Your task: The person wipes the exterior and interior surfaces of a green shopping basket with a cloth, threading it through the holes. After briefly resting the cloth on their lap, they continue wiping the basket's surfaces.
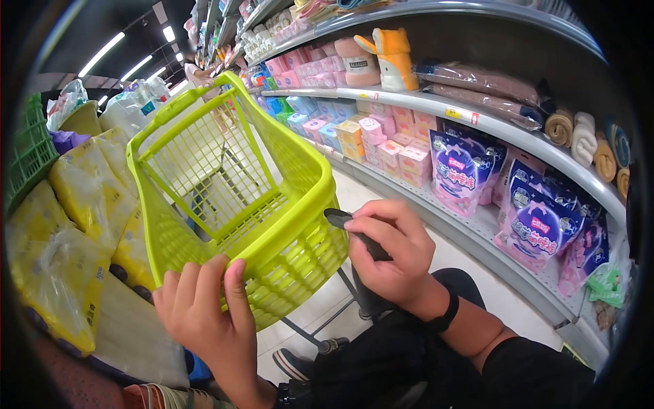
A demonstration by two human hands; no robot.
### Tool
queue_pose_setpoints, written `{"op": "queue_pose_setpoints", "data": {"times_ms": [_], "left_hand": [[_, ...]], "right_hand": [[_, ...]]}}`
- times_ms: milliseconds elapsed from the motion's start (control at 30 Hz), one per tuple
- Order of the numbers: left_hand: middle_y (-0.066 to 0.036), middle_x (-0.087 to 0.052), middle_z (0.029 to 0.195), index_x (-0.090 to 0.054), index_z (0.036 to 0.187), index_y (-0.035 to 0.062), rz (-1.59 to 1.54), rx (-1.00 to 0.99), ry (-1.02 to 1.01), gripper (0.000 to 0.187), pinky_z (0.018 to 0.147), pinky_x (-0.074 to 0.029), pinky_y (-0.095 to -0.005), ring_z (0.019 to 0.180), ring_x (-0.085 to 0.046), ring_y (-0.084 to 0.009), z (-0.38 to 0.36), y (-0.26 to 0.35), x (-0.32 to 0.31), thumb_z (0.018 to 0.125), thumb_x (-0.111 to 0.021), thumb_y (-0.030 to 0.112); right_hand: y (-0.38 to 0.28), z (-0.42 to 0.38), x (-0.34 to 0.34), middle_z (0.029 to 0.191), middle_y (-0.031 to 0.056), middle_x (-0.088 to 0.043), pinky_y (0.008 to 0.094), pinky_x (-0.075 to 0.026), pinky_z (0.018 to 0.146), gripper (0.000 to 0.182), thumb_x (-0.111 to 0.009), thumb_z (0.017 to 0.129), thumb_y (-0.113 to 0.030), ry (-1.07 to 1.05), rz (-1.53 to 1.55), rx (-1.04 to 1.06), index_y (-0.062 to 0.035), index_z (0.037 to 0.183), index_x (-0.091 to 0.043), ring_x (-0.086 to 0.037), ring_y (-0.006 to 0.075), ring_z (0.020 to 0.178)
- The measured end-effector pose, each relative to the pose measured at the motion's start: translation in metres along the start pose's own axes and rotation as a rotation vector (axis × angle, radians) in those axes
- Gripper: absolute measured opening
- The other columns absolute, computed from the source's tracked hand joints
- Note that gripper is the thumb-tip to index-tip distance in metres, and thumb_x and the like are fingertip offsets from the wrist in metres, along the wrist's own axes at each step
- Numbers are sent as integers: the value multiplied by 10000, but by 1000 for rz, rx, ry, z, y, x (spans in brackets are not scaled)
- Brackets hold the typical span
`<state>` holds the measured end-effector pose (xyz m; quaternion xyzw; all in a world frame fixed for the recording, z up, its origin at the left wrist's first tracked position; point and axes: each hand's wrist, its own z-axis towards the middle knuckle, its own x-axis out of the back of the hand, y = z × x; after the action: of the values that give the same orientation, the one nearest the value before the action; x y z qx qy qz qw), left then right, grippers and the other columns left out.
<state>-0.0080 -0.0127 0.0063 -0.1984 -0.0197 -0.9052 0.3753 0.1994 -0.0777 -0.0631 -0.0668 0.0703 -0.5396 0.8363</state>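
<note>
A lime-green shopping cart (300, 238) with a lattice basket stands tilted in my view, right in front of me. My left hand (204, 300) is closed over its near rim, the thumb on the rim's edge. Close to the basket's right corner, my right hand (392, 252) is closed, thumb and fingers pinching a dark, flat-ended strip (337, 218). That strip runs down behind the fingers, and its kind cannot be made out. No goods show inside the basket. A black band circles my right wrist.
Shelves (490, 123) on the right hold boxed tissues (415, 160), rolled towels (558, 128) and purple-pink packages (453, 174). Yellow plastic-wrapped packs (95, 170) are piled at left, beside a green crate (30, 150). White floor tiles (436, 238) run between cart and shelf.
</note>
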Motion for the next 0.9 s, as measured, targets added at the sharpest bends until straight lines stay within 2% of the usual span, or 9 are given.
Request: {"op": "queue_pose_setpoints", "data": {"times_ms": [200, 267, 300, 333, 400, 533, 767, 833, 900], "left_hand": [[-85, -590, 714, -680, 832, 47, -127, 35, -178, 198, 630, -390, -406, 663, -537, -290, 22, 4, 24, 942, -688, 211], [-114, -602, 693, -689, 853, 19, -190, 78, -498, 232, 577, -403, -430, 621, -555, -335, 41, -4, 41, 981, -649, 209], [-119, -625, 695, -714, 919, 3, -157, 119, -734, 270, 579, -456, -398, 613, -618, -302, 60, -7, 51, 1026, -605, 226], [-119, -625, 695, -714, 919, 3, -132, 110, -738, 270, 579, -456, -398, 613, -618, -302, 74, -11, 50, 1026, -605, 226], [-105, -653, 707, -733, 1011, 7, -446, 284, -1019, 282, 619, -502, -333, 647, -670, -204, 104, -13, 41, 1057, -568, 231], [-81, -726, 971, -674, 1211, -3, -646, 303, -1416, 235, 736, -547, -294, 804, -698, -130, 149, -1, -18, 1046, -580, 136], [-86, -725, 1123, -625, 1278, -50, -876, 170, -1519, 283, 881, -542, -267, 1046, -676, -104, 139, 4, -77, 1002, -604, 12], [-96, -728, 1151, -646, 1263, -53, -1075, 434, -1454, 284, 863, -546, -269, 1032, -679, -106, 132, 6, -71, 981, -620, -28], [-95, -736, 1134, -657, 1251, -53, -1065, 451, -1454, 278, 848, -550, -264, 999, -686, -102, 125, 8, -76, 976, -629, -31]], "right_hand": [[5, 10, -13, 992, 107, -659, 308, -545, 650, 287, -731, 729, 97, 16, 117, -43, -17, 993, -720, -673, 221, 768], [7, 17, -13, 989, 106, -660, 316, -542, 645, 288, -734, 726, 96, 30, 153, -34, -19, 989, -722, -669, 227, 771], [9, 18, -10, 987, 100, -664, 326, -538, 641, 288, -733, 724, 98, 19, 147, -24, -22, 985, -725, -664, 233, 774], [12, 19, -8, 985, 95, -668, 335, -534, 637, 288, -732, 722, 100, 8, 142, -16, -26, 981, -728, -659, 240, 777], [18, 11, -6, 985, 83, -674, 343, -530, 637, 286, -735, 720, 96, 32, 161, -61, -36, 974, -735, -653, 245, 784], [25, -1, -7, 988, 87, -674, 338, -539, 657, 298, -732, 731, 103, 65, 230, -121, -42, 991, -740, -666, 248, 806], [33, -2, -7, 993, 91, -693, 324, -547, 674, 315, -757, 733, 128, 67, 391, -208, -34, 1003, -772, -675, 235, 806], [37, 0, -7, 995, 91, -695, 324, -547, 673, 316, -758, 733, 128, 72, 388, -207, -36, 1002, -774, -674, 236, 800], [37, 2, -9, 997, 92, -697, 324, -546, 671, 317, -758, 732, 128, 68, 394, -199, -39, 1002, -775, -673, 237, 794]]}}
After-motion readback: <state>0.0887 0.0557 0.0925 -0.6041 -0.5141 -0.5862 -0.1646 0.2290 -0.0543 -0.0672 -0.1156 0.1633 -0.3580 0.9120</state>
